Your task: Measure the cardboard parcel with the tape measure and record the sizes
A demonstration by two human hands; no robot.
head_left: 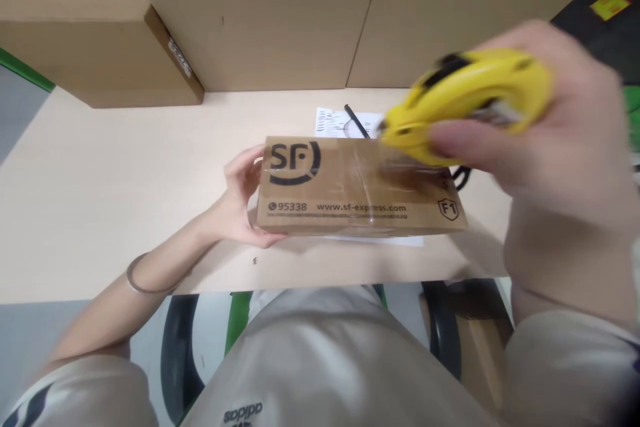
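Observation:
A brown cardboard box [330, 180] printed with "SF" sits over the middle of the table, clear tape running across its top. My left hand [245, 200] grips its left end, thumb at the near side and fingers at the far side. In my right hand [555, 113] is a yellow utility knife [475, 97] with a black slider, its nose pointing left over the right part of the box top. Motion blurs the knife tip, so I cannot tell whether the blade touches the tape.
A printed paper [330, 121] and a black pen [356, 120] lie behind the box. Large cardboard boxes [280, 20] stand along the back, with another carton [100, 53] at back left. The pale tabletop [125, 173] extends left. Something black with a yellow label [610, 5] is at upper right.

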